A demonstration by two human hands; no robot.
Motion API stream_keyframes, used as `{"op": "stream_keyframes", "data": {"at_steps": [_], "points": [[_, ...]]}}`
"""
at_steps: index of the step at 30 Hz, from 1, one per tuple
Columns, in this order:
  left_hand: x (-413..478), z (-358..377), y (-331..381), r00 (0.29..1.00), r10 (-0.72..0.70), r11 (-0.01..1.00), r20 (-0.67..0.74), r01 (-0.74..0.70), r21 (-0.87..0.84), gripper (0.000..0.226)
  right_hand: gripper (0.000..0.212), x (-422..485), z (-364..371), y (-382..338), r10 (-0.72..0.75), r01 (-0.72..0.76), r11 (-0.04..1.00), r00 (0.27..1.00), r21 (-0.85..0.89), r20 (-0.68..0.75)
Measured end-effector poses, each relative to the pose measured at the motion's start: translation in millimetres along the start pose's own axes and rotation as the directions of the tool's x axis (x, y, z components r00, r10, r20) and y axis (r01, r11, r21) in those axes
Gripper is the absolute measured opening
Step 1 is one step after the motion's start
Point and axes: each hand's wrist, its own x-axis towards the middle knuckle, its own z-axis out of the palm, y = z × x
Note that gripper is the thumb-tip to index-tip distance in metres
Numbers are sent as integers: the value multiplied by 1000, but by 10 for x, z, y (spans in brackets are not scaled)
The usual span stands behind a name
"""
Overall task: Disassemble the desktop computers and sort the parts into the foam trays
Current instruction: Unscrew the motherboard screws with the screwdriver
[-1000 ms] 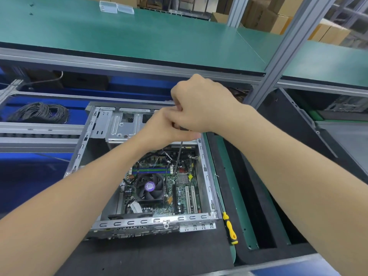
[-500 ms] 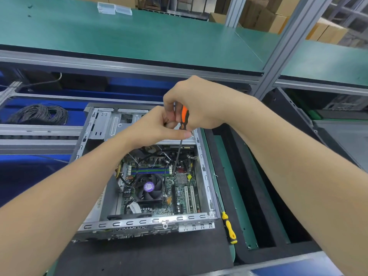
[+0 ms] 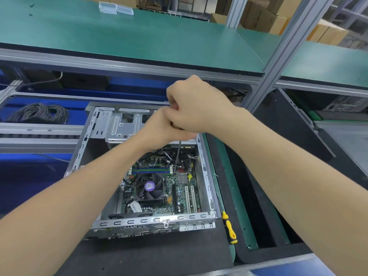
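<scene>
The right hand (image 3: 197,104) and left hand (image 3: 159,130) clench together round a screwdriver (image 3: 177,156), its shaft reaching into the open desktop computer (image 3: 155,221) directly beneath them. Its grey metal walls frame a green motherboard (image 3: 179,196) and black fan (image 3: 149,186), near the bench's (image 3: 159,255) front edge.

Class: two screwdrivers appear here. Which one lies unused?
The yellow-handled screwdriver, flat beside the computer case; the second screwdriver stands upright, gripped by the right hand.

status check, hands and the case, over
One screwdriver in left hand and right hand, tip down at motherboard. Open case, fan not yet out. Nothing blocking; yellow screwdriver lies right of case.
</scene>
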Motion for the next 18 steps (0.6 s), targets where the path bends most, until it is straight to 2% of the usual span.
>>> {"op": "stream_keyframes", "data": {"at_steps": [2, 4, 6, 9, 12, 14, 18], "points": [[17, 62, -19, 999, -21, 1000, -47, 20, -13, 60, 21, 16, 49, -13, 67, -72, 995, 995, -66, -76], [0, 72, -63, 998, -59, 998, -18, 59, -17, 55, 14, 35, 60, 2, 55, -56, 998, 997, -24, -53], [-58, 24, -126, 995, -98, 995, 32, 96, 41, 43, 19, 23, 30, 56, 52, -49, 991, 998, 125, -23], [-168, -66, -278, 982, -107, 988, 156, 87, 129, 24, 32, -41, 69, 144, 106, -99, 926, 994, 365, 1], [-264, -101, -433, 970, -159, 974, 185, 123, 191, 15, 21, -123, 322, 204, 219, -199, 784, 975, 588, 38], [-314, -75, -529, 970, -181, 956, 161, 136, 258, 14, 19, -176, 556, 230, 239, -225, 782, 969, 581, 54], [-395, 15, -687, 970, -210, 922, 122, 155, 356, 16, 35, -284, 871, 219, 256, -234, 742, 965, 628, 56]]}}
